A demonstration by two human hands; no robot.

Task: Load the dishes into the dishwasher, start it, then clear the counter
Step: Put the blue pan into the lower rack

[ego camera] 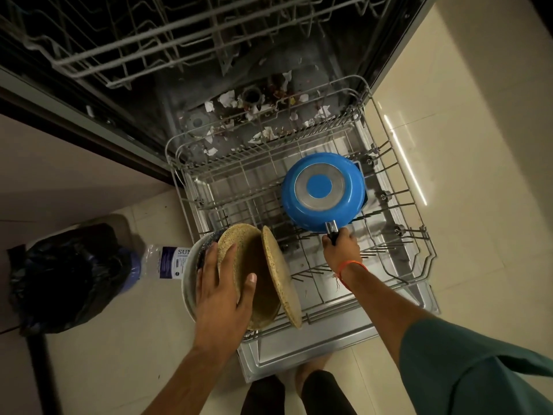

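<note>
The dishwasher stands open with its lower rack (398, 205) pulled out over the door. A blue pan (324, 190) lies upside down in the rack's right half, and my right hand (342, 248) grips its black handle. My left hand (223, 290) holds a tan speckled plate (257, 280) upright at the rack's front left, with the thumb on its inner face. A second tan plate (282, 280) stands on edge just to its right. Behind my left hand stand a white plate (188, 283) and a dark dish, partly hidden.
The upper rack (179, 40) is slid out at the top. Torn paper scraps (257, 106) litter the tub floor. On the tiled floor to the left stand a black rubbish bag (65, 277) and a plastic water bottle (167, 262).
</note>
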